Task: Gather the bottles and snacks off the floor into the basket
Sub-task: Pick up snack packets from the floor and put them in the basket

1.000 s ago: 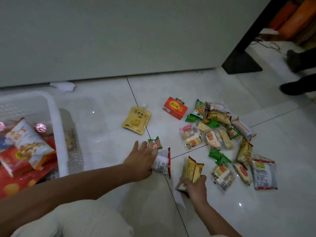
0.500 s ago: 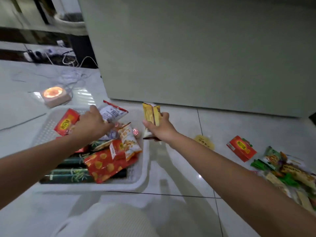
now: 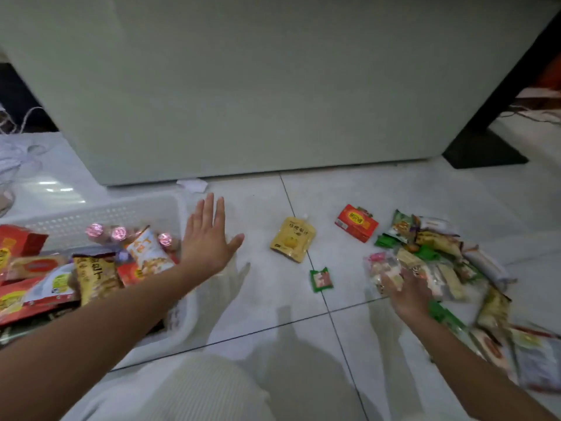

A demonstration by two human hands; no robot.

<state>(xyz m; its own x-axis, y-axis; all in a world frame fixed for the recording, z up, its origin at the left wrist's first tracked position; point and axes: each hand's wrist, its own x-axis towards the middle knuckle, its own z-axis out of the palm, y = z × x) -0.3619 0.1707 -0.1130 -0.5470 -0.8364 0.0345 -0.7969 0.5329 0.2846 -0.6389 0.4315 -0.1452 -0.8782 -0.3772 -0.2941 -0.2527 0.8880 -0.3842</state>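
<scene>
The white plastic basket [image 3: 127,212] sits on the floor at left, filled with snack packets and bottles with pink caps. My left hand [image 3: 206,238] hovers flat and empty over the basket's right rim, fingers spread. My right hand [image 3: 405,291] rests on a clear packet of pink and white snacks [image 3: 384,267] at the near edge of the snack pile [image 3: 440,259] on the right; whether it grips the packet is unclear. A yellow drink pouch [image 3: 292,239], a red box [image 3: 356,222] and a small green packet [image 3: 321,279] lie loose on the tiles between basket and pile.
A large pale cabinet [image 3: 258,86] stands just behind the basket and snacks. A dark post base [image 3: 482,153] is at back right. Cables and white cloth [image 3: 18,159] lie at far left. My knee in light trousers [image 3: 197,387] is at the bottom.
Both hands let go of their packets into the basket. My left hand now hovers empty at the basket's rim, and my right hand swung back to the pile on the right.
</scene>
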